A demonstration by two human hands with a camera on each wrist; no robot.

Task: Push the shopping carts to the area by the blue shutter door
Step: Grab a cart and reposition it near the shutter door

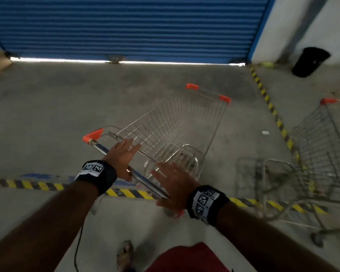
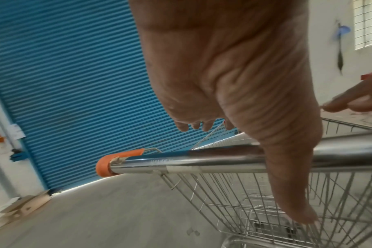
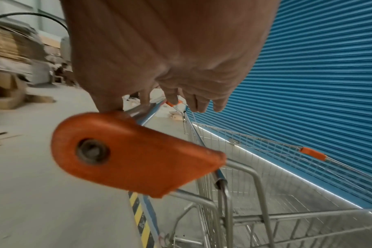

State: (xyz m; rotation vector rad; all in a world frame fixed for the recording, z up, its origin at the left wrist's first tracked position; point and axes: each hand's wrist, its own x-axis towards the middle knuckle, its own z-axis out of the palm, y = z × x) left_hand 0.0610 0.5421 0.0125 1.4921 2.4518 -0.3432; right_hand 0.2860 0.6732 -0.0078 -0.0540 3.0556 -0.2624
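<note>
Both hands, left hand [image 1: 124, 157] and right hand [image 1: 174, 186], lie spread flat on the cart [image 1: 177, 130] handle [image 2: 191, 161], gripping nothing. The push towards the shutter door [image 1: 126, 26] seems nearly finished; next, probably, a gentle final shove

Dim; bright strip under shutter [image 1: 126, 26]; motion blur, wide-angle distortion.

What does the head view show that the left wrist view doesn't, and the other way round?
Only the head view shows the second cart parked to the right, the black bin and the yellow-black floor tape. Only the left wrist view shows the window and the flattened cardboard on the floor. Both show the left hand open over the cart handle, the right hand and the blue shutter door.
</note>
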